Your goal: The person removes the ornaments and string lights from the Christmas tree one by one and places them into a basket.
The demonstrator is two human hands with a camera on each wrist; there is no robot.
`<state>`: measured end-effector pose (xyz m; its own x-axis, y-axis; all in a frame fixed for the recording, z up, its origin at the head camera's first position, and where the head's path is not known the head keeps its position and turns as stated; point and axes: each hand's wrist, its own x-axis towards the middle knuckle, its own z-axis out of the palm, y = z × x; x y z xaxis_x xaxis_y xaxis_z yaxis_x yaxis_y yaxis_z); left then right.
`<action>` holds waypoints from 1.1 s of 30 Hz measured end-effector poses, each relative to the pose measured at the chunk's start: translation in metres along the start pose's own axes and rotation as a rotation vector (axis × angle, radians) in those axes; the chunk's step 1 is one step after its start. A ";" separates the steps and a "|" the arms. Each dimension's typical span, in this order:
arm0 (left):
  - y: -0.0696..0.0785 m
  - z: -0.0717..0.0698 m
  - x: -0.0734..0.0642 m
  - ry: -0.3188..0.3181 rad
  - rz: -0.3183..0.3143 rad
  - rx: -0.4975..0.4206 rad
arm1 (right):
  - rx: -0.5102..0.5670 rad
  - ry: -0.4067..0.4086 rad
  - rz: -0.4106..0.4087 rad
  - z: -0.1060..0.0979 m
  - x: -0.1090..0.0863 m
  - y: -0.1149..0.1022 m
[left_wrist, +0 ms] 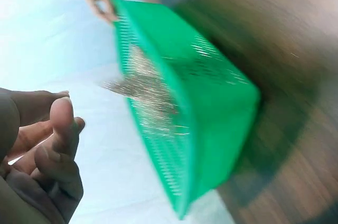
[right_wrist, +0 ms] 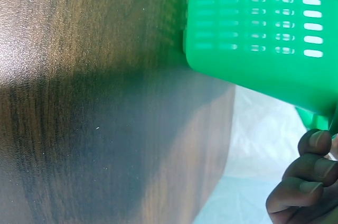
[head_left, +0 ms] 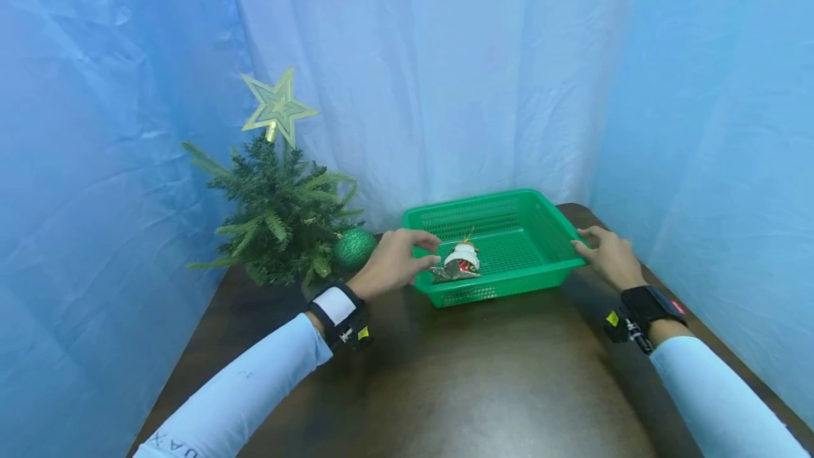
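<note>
A green plastic basket [head_left: 490,285] stands on the table with a few Christmas ornaments [head_left: 462,257] at its left end. One ornament is white and red with a gold loop; a glittery brown piece [left_wrist: 148,92] looks blurred in the left wrist view. My left hand [head_left: 397,260] hovers at the basket's left end, fingers bent and thumb apart, holding nothing. On the opposite side, my right hand [head_left: 609,256] grips the basket's right rim, its fingers [right_wrist: 298,192] curled at the edge. Just left of my left hand, a green glitter ball [head_left: 355,249] hangs on the small Christmas tree [head_left: 273,210].
A gold star [head_left: 278,106] tops the tree, which stands at the table's back left. Pale blue curtains [head_left: 445,76] enclose the back and sides. The dark wooden table [head_left: 496,373] stretches in front of the basket.
</note>
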<state>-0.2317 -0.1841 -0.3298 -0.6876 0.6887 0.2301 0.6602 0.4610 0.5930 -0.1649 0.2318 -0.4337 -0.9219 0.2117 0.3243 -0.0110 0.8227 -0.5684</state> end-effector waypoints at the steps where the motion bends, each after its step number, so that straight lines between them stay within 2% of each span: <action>1: 0.006 -0.006 -0.004 0.015 0.001 -0.016 | -0.002 -0.001 -0.001 0.000 0.000 0.000; 6: 0.034 -0.047 -0.022 0.132 0.021 -0.075 | -0.004 0.018 -0.021 -0.003 0.000 -0.002; 9: 0.041 -0.077 -0.038 0.212 0.027 -0.052 | -0.012 0.026 -0.023 -0.003 0.001 -0.003; 13: 0.036 -0.113 -0.064 0.282 -0.022 0.026 | -0.023 0.029 -0.015 -0.002 0.001 -0.002; 17: 0.021 -0.130 -0.095 0.305 -0.136 0.125 | -0.028 0.023 -0.007 -0.002 0.001 -0.003; 21: 0.001 -0.127 -0.123 0.306 -0.212 0.228 | -0.036 0.014 -0.009 -0.005 0.003 -0.005; 25: -0.020 -0.113 -0.141 0.302 -0.229 0.290 | -0.044 0.012 -0.008 -0.008 0.005 -0.006; 27: -0.029 -0.103 -0.144 0.304 -0.216 0.303 | -0.047 0.011 -0.006 -0.009 0.006 -0.006; 30: -0.039 -0.087 -0.143 0.316 -0.204 0.274 | -0.054 0.012 -0.011 -0.008 0.007 -0.005; 33: -0.046 -0.077 -0.140 0.338 -0.232 0.223 | -0.065 0.012 -0.026 -0.005 0.006 -0.007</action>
<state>-0.1887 -0.3447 -0.3303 -0.8602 0.3492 0.3715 0.5008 0.7158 0.4867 -0.1682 0.2300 -0.4246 -0.9170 0.1957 0.3477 -0.0096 0.8603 -0.5097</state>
